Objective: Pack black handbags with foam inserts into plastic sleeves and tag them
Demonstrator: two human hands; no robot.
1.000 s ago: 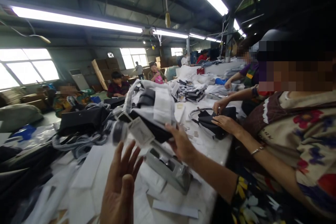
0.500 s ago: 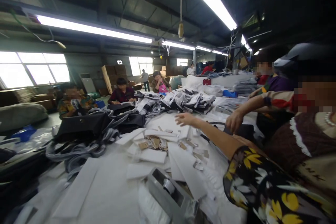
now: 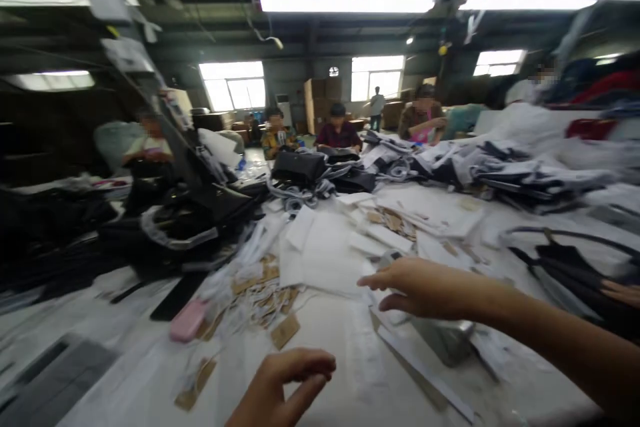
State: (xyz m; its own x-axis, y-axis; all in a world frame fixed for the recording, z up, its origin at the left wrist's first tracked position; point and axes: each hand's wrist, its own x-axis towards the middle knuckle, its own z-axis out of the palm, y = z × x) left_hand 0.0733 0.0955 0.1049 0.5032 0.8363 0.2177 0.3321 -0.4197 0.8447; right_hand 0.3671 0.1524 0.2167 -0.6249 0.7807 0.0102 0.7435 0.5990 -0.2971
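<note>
With twelve o'clock straight ahead, the left hand hovers nearest at twelve, fingers loosely curled, thumb near the fingertips, nothing visible between them. The right hand at one has outstretched fingers, gripping nothing, above the desk and a grey tape dispenser. Brown tags lie at eleven; beyond at twelve sit a black bag, a co-worker and cartons. The right forearm partly hides the dispenser; blur softens the tags; another worker's hand is cut off at two. Half a second ago, the left hand was out of view.
</note>
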